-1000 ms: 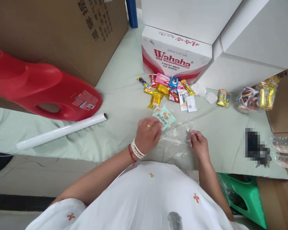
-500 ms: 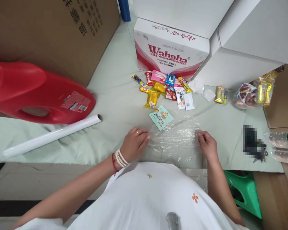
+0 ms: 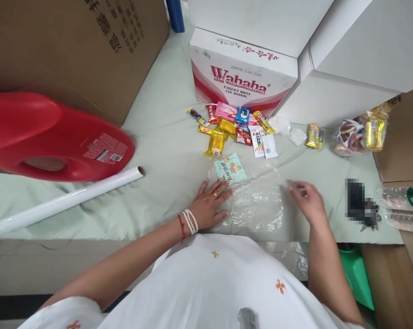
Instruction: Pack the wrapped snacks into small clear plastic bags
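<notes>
At 12 o'clock: snack packets, Wahaha carton blocking beyond. At 10: red jug. Surface: green cloth; stool at 4. Centre: clear film. Left hand: flat on film, fingers spread. Right hand: at 3, fingers parted, empty.

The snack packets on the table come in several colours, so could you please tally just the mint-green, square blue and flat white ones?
Mint-green packet: 1
Square blue packet: 1
Flat white packets: 2
Total: 4
</notes>
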The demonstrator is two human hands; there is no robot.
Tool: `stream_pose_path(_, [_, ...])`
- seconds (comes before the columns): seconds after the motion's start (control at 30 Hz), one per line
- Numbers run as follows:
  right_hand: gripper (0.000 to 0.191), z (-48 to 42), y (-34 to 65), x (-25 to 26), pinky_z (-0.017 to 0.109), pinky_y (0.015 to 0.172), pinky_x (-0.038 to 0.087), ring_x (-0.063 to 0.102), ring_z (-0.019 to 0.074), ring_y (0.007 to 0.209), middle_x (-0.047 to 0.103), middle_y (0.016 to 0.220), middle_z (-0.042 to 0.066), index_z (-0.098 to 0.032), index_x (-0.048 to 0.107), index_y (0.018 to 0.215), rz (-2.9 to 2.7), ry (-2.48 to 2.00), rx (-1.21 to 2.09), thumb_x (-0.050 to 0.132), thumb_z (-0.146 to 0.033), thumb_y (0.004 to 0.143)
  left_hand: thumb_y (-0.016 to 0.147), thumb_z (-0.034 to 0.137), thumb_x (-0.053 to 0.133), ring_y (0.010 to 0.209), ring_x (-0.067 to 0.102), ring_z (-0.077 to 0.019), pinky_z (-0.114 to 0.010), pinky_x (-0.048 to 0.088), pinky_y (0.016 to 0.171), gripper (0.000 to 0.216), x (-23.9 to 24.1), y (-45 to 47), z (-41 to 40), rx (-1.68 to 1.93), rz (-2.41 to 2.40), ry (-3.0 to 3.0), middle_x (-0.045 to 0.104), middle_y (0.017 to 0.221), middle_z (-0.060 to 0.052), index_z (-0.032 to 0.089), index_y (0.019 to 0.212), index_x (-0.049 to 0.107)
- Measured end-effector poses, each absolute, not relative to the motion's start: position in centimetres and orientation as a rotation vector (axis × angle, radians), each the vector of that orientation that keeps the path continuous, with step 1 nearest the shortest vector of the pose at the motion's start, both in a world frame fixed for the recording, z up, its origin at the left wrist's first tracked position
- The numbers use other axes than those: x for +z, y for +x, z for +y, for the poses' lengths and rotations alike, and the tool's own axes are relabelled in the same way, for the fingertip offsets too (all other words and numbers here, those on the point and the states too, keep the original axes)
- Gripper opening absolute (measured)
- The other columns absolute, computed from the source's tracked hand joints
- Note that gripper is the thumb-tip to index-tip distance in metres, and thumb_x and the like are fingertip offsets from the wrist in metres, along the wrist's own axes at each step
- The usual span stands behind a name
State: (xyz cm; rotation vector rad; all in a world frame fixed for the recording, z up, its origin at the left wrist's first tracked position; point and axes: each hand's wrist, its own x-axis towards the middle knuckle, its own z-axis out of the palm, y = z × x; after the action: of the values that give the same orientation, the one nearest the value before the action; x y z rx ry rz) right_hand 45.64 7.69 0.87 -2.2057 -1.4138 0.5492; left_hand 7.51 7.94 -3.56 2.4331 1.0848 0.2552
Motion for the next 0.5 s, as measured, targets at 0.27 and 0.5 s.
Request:
stream_pose_path(0.27, [0.062,23.8,39.7,1.2,0.04,0.092,0.05,0.065,0.0304,0.105,0.063,0.128,0.021,-0.013,0.064,0.131,-1.747,-2.394,0.371,0.073,-0.054,0.085,0.096,0.053,0.058,0.158,0.027,-0.0353,-0.066,0.003,0.127,0.063,-3.4,7.8,6.5,0.312,1.121,2.459,0.029,0.171,-0.012,0.028,0.154,0.049])
stream_pose_path(0.5, [0.055,25.3,38.4,-0.1,0.04,0.085,0.053,0.068,0.0323,0.101,0.068,0.115,0.021,-0.012,0.07,0.119,-1.688,-2.588,0.321,0.07,-0.055,0.085,0.098,0.056,0.054,0.157,0.028,-0.0329,-0.064,0.001,0.128,0.064,-4.0,7.5,6.3,0.334,1.109,2.458,0.03,0.171,-0.011,0.029,0.155,0.047])
